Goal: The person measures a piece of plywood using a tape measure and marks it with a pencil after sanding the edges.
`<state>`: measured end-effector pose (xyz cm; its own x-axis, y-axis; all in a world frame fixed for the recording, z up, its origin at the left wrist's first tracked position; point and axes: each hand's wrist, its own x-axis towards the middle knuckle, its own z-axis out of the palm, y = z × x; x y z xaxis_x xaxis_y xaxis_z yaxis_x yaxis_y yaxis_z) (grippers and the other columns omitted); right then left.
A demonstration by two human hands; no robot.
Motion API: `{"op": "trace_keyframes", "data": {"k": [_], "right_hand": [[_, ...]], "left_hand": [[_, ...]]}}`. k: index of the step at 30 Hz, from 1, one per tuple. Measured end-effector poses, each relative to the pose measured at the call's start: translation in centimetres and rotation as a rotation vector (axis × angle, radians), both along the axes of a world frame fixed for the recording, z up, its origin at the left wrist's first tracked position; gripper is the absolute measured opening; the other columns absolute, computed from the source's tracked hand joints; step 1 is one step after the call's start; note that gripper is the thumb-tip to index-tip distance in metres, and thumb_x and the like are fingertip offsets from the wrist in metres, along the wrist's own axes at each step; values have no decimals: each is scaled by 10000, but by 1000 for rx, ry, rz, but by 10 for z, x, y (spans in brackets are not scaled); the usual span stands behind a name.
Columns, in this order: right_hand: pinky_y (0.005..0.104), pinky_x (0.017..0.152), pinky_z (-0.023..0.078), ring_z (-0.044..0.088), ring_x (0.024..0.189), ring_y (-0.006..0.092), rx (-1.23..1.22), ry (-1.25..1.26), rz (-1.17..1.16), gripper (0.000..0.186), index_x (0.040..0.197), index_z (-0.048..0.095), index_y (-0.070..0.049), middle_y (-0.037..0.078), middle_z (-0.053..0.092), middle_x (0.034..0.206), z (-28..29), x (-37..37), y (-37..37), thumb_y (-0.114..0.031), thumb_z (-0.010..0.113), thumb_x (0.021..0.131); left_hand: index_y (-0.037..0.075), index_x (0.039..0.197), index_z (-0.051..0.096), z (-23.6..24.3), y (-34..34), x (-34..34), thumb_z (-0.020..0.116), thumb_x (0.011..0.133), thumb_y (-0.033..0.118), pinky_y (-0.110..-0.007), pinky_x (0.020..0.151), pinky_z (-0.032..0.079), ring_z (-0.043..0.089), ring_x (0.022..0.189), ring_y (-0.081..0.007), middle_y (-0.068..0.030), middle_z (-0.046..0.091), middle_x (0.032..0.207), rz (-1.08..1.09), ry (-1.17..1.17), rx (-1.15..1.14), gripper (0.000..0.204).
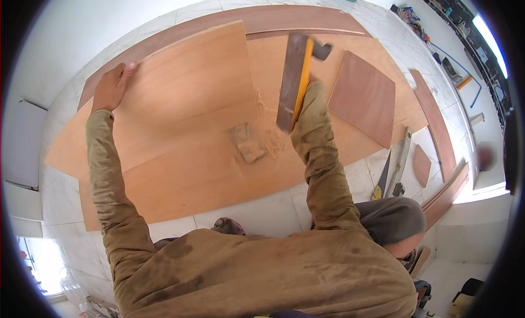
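Observation:
My left hand [114,84] lies on the far left edge of a large tan plywood sheet [191,83], its fingers on the surface and thumb along the edge. At the sheet's right side, my right hand [313,77] is closed round a long flat hand tool [292,80], held up on its side. The tool has a grey-brown face, a yellow edge and a black curved front grip; I cannot tell whether it is a plane or a sander. Most of that hand is hidden behind it. Below lie a dusty grey-brown rectangular piece [247,143] and scattered sawdust [278,140].
Another plywood sheet [180,200] lies underneath on the white tiled floor [262,208]. A reddish board [363,96] rests at right. Nearby are a handsaw [383,176], a metal level [402,159], a leaf-shaped offcut [421,166] and wood strips [435,121]. A blue-framed saw [474,94] lies farther right.

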<state>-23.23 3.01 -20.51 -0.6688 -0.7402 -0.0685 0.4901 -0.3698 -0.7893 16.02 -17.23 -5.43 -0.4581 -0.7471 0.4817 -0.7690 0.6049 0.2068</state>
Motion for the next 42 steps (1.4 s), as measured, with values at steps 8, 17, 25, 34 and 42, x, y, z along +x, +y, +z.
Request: {"op": "trace_keyframes", "data": {"k": [8, 17, 25, 34, 42], "right_hand": [[293, 555, 477, 593, 657, 171, -167, 53, -217, 220, 948, 675, -22, 62, 641, 809, 55, 33, 21, -228, 615, 896], [359, 852, 512, 617, 967, 269, -640, 713, 25, 178, 1023, 576, 34, 168, 617, 999, 63, 29, 74, -45, 500, 883], [365, 793, 526, 642, 878, 261, -617, 718, -29, 184, 973, 582, 71, 208, 618, 954, 60, 70, 106, -31, 532, 829], [309, 695, 532, 636, 779, 248, -371, 511, -95, 158, 877, 604, 85, 220, 634, 903, 31, 84, 108, -2, 503, 794], [334, 744, 528, 625, 800, 254, -94, 357, 103, 154, 887, 558, 50, 182, 600, 859, -29, 71, 89, -81, 530, 813]], "left_hand": [[23, 1065, 606, 20, 108, -148, 735, 799, 323, -408, 697, 467, 603, 748, -327, -165, 625, 732, -440, -186, 171, 421], [78, 1200, 600, 5, 190, -128, 713, 793, 150, -435, 645, 491, 632, 740, -367, -167, 662, 789, -616, -403, 369, 429], [95, 1186, 568, -21, 220, -117, 686, 730, 86, -412, 599, 494, 642, 732, -317, -111, 671, 955, -627, -420, 303, 471], [-4, 1153, 530, -30, 228, -114, 664, 680, 33, -370, 590, 495, 648, 806, -279, -96, 635, 928, -710, -501, 345, 493], [-16, 1197, 509, -34, 226, -115, 689, 650, 40, -371, 578, 494, 653, 792, -257, -103, 626, 952, -691, -546, 314, 578]]}}
